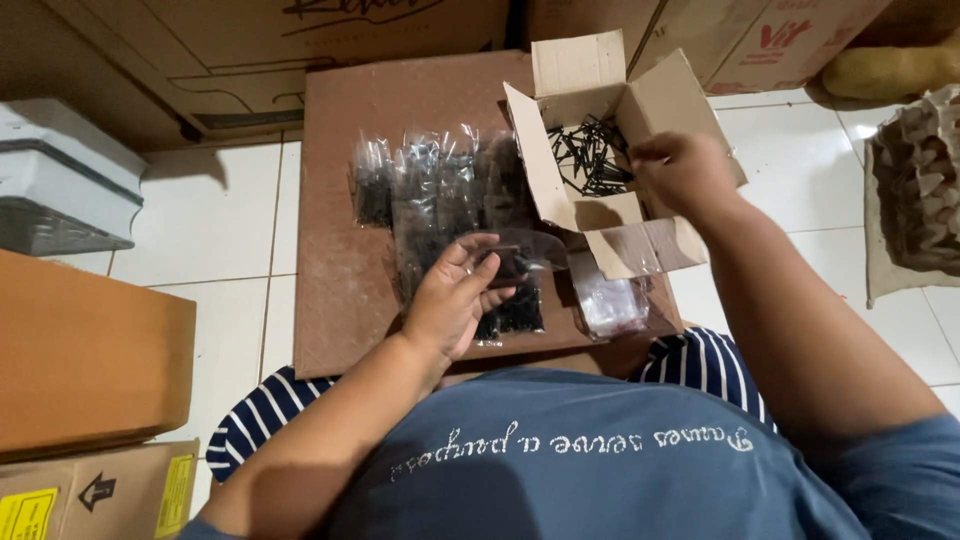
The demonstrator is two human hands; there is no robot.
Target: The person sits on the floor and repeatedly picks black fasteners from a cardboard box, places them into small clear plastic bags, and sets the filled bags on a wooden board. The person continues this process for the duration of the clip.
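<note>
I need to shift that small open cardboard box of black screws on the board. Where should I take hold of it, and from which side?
Probably best: grip the small cardboard box low on its body with both palms, coming in from the sides. Its flaps stand open and splayed, so they would likely bend if pulled. The black screws lie loose inside, so keep it level. The right hand is already over the opening.

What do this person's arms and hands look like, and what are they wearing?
Both arms are bare from the hands up, with no gloves, watch or rings visible on the left hand or right hand. A blue-grey short sleeve covers the right upper arm.
</note>
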